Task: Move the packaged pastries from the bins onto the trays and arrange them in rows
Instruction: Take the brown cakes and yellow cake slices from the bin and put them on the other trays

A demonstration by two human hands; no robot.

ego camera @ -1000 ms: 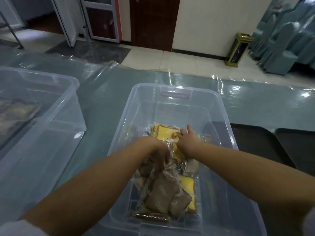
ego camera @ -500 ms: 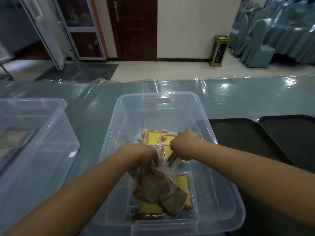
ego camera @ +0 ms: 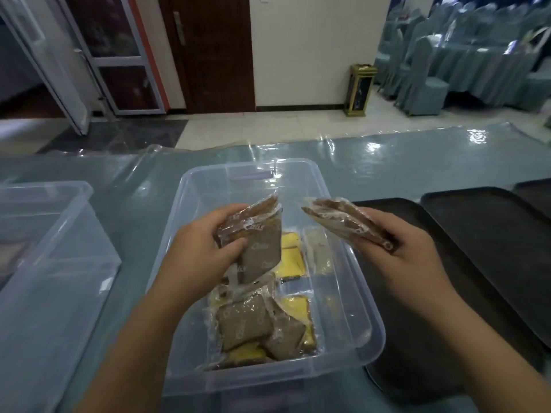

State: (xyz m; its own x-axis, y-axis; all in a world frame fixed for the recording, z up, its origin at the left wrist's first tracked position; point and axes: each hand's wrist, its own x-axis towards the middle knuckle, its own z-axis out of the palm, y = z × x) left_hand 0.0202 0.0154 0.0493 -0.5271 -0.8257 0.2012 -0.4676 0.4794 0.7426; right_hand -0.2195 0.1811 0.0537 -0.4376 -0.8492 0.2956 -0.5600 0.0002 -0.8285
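Packaged pastries (ego camera: 256,248) were gripped in a loose stack by the left hand (ego camera: 199,251) above the bin (ego camera: 343,293); the right hand (ego camera: 396,248) pinched another pack (ego camera: 343,222) over the bin's right rim. Slick wrappers could slide free before reaching the trays (ego camera: 492,248) along the table's right edge.

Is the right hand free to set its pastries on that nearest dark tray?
Probably yes. The right hand holds brown packaged pastries above the bin's right rim, beside the nearest dark tray, whose visible surface looks bare, with nothing between them.
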